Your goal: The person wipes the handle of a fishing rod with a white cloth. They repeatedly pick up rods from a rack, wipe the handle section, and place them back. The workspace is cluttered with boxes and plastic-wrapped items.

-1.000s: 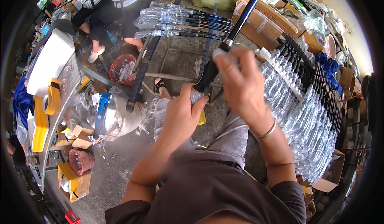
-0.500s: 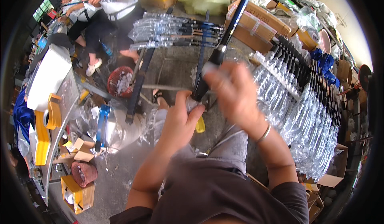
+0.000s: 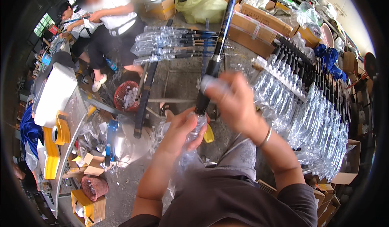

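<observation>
A black fishing rod (image 3: pixel 213 66) rises in front of me, tilted a little to the right, its top running out of the picture. My left hand (image 3: pixel 182 133) is closed around its lower end, where crumpled clear plastic film (image 3: pixel 197 126) wraps the handle and hangs down. Beside the black grip, my right hand (image 3: pixel 235 103) is smeared by motion, its fingers curled. A pale, blurred thing (image 3: pixel 214 87) shows at its fingertips against the rod; I cannot make out what it is.
Plastic-wrapped rods (image 3: pixel 300 117) lie in a row at right; more wrapped rods (image 3: pixel 162 44) rest across a metal frame (image 3: pixel 146 97). A red basket (image 3: pixel 125 96), a bench with a yellow tape dispenser (image 3: pixel 60 131) and cardboard boxes (image 3: pixel 259 24) surround me. Two people sit at upper left.
My left hand has shifted slightly down, and more plastic film shows at the rod's lower end. My right hand stays by the grip, still blurred. A person at upper left sits more upright.
</observation>
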Tool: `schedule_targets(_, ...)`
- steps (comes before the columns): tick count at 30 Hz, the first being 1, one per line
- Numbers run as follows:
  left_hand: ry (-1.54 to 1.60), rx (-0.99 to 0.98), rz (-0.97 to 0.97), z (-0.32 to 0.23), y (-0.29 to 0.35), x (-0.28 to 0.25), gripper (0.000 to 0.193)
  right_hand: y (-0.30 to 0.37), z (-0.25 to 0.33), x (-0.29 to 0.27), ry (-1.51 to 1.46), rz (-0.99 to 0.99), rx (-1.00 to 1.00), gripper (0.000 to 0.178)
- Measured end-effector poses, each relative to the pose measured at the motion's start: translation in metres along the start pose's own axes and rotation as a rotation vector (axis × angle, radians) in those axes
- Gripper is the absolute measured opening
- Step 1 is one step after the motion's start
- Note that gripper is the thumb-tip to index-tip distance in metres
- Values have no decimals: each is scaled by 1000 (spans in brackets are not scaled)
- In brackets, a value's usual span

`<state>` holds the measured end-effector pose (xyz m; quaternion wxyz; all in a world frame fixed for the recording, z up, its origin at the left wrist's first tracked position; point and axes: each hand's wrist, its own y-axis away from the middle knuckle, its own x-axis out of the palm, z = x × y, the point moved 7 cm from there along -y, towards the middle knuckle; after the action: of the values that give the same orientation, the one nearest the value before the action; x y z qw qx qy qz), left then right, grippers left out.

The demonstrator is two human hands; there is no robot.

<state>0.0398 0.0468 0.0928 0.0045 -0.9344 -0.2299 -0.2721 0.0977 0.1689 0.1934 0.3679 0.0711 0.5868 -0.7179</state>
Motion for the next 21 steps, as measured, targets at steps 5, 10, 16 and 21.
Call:
schedule_targets(5, 160, -71, 156, 10, -2, 7, 56, -18, -20, -17, 91, -186, -131, 25)
schedule_targets(10, 390, -128, 317, 23, -4, 6, 57, 15, -6, 8, -117, -31, -1, 20)
schedule_targets(16, 516, -214, 485, 29, -5, 13, 57, 23, -33, 21, -655, -133, 485, 22)
schedule_targets(21, 657, -246, 592, 25, -8, 32, 56, 15, -26, 7, -463, -249, 179, 34)
